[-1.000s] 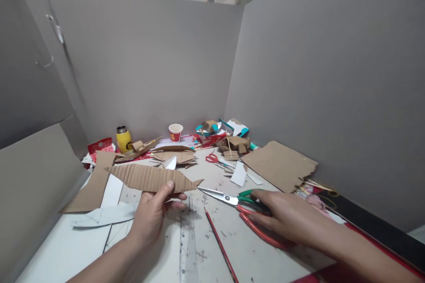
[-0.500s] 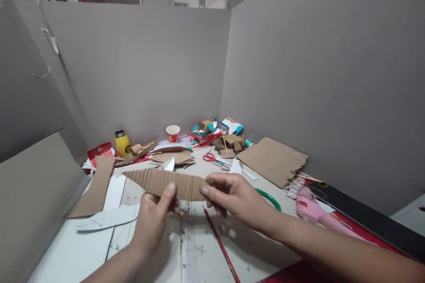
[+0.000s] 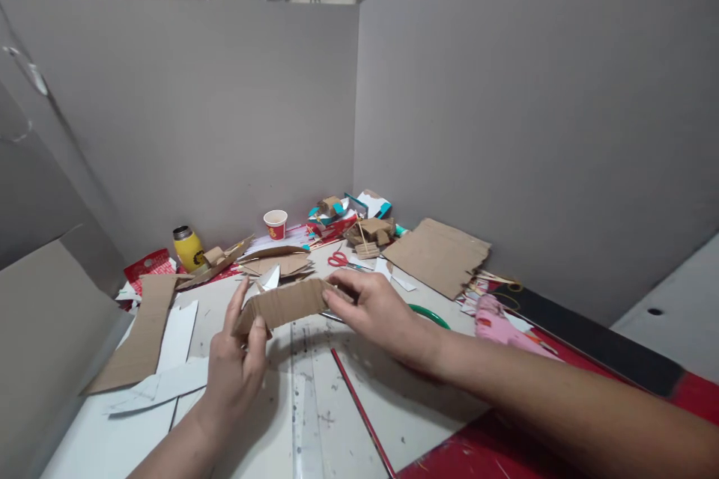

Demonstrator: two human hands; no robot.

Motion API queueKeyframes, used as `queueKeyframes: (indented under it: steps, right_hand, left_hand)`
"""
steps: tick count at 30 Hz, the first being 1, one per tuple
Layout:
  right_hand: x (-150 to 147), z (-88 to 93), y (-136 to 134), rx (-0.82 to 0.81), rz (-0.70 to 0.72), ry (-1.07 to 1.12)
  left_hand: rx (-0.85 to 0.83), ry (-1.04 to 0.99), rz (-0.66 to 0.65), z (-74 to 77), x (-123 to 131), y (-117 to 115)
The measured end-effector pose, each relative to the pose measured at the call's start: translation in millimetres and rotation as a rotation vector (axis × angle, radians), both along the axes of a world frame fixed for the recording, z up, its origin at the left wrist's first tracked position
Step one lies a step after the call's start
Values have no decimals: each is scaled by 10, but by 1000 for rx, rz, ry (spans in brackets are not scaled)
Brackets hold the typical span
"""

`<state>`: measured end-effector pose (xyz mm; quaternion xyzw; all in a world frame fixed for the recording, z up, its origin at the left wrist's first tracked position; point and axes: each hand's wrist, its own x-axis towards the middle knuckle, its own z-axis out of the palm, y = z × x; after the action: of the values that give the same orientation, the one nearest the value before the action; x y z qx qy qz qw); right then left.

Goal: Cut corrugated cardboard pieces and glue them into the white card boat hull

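A strip of brown corrugated cardboard (image 3: 292, 302), bent at its left part, is held up above the table between both hands. My left hand (image 3: 239, 348) grips its left end, the thumb on the near face and a finger raised behind. At the other end, my right hand (image 3: 371, 310) pinches the cardboard between thumb and fingers. Below them a red and black pencil (image 3: 362, 408) lies on the table, beside a clear ruler (image 3: 302, 397). Just behind the strip is a small folded white paper piece (image 3: 269, 278).
Red-handled scissors (image 3: 338, 259), a paper cup (image 3: 275, 224) and a yellow bottle (image 3: 189, 248) stand or lie farther back. At right are a cardboard sheet (image 3: 438, 258), a green ring-shaped handle (image 3: 430, 315) and a pink glue gun (image 3: 499, 323). Cardboard and white paper pieces (image 3: 174, 337) lie at left.
The cardboard strip was nearly flat with its pointed left end showing; now it is bent there. My left hand has turned its fingers upward. The camera view has swung right.
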<state>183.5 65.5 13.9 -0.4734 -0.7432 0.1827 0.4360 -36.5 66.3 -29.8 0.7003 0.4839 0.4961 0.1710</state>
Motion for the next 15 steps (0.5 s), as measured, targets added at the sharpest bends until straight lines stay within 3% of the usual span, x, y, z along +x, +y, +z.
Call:
queueKeyframes:
  steps: [4, 7, 11, 15]
  right_hand:
    - [-28, -2, 28, -134, 74, 359]
    - [-90, -115, 65, -117, 65, 488]
    - [-126, -225, 157, -9, 46, 446]
    - [-32, -208, 238, 76, 66, 286]
  left_hand:
    - [-115, -257, -49, 83, 76, -65]
    - [-148, -349, -83, 115, 157, -140]
    - [-34, -231, -119, 60, 159, -224]
    - [122, 21, -252, -39, 34, -229]
